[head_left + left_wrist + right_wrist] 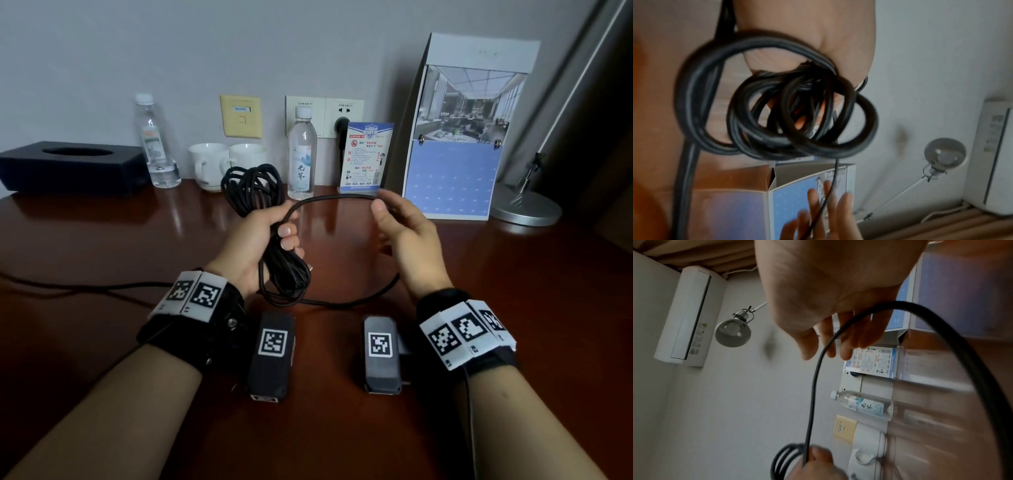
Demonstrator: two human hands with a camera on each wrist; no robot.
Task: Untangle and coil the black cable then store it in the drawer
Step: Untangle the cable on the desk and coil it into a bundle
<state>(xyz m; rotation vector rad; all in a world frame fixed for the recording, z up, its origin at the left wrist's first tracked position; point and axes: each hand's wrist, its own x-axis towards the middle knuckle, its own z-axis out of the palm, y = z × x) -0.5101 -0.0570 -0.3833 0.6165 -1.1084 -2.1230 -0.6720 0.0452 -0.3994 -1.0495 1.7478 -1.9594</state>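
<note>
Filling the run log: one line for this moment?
coiling | left hand grips black cable coil | right hand feeds loose loop | drawer unseen

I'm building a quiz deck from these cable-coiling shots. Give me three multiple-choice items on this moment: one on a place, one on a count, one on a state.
1. Where is the coiled bundle of the black cable?
A. Flat on the desk
B. In the left hand
C. Draped over the tissue box

2. How many water bottles stand on the desk by the wall?
A. One
B. Two
C. Four

3. What is the right hand doing?
A. Resting flat on the desk
B. Gripping a mug
C. Holding a single loose strand of the cable

Answers:
1 B: the left hand has its fingers curled round the gathered loops, held above the desk.
2 B: one bottle stands beside the tissue box, the other bottle before the wall sockets.
3 C: the right hand holds one strand arching over from the bundle.
</note>
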